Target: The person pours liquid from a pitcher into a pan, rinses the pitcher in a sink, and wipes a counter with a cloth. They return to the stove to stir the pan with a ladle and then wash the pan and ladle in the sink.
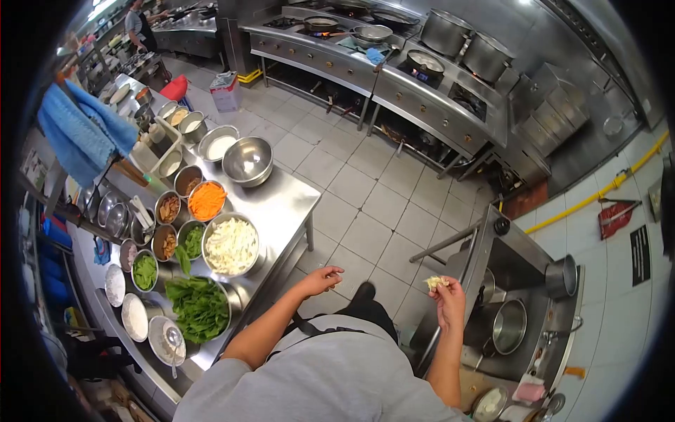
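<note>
My left hand (320, 281) is over the tiled floor in front of my body, loosely curled, with its fingers slightly apart and nothing visible in them. To the right, my right hand (451, 304) is raised near the sink counter. Its fingertips pinch a crumpled, pale yellow piece (435, 283) whose kind I cannot make out. Nearest to my left hand on the steel table (292, 200) stands a bowl of chopped whitish vegetable (230, 245). Beside it are leafy greens (197, 308) and shredded carrot (207, 201).
Stoves with pans and tall pots (447, 32) line the far wall. At right, a sink counter holds a steel pot (509, 326). Blue cloths (84, 126) hang above the table at left. Another person (137, 28) stands far back at left.
</note>
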The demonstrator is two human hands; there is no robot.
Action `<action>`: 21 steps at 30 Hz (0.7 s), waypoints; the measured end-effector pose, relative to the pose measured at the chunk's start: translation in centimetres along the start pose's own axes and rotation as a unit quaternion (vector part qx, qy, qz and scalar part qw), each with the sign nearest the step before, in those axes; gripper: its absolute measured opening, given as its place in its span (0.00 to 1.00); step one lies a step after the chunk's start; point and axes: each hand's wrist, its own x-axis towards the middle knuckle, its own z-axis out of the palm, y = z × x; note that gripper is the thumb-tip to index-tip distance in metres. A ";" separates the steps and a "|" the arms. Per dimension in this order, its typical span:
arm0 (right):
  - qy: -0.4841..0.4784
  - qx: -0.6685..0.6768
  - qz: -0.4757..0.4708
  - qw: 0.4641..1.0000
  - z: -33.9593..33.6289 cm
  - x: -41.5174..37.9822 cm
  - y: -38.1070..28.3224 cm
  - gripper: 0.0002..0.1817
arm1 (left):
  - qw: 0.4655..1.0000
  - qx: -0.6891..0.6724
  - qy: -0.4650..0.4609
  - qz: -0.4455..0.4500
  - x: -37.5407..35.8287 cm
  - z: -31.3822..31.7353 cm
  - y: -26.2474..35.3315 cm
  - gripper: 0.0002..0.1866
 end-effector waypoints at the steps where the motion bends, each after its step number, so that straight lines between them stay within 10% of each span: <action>1: -0.004 -0.003 0.004 1.000 0.3 2.6 0.1 0.09 | 1.000 -0.002 0.003 0.000 1.1 -0.5 1.1 0.22; 21: -0.242 -0.135 0.146 0.950 16.8 52.7 -4.6 0.09 | 0.924 -0.298 0.238 -0.033 34.7 -17.1 18.9 0.19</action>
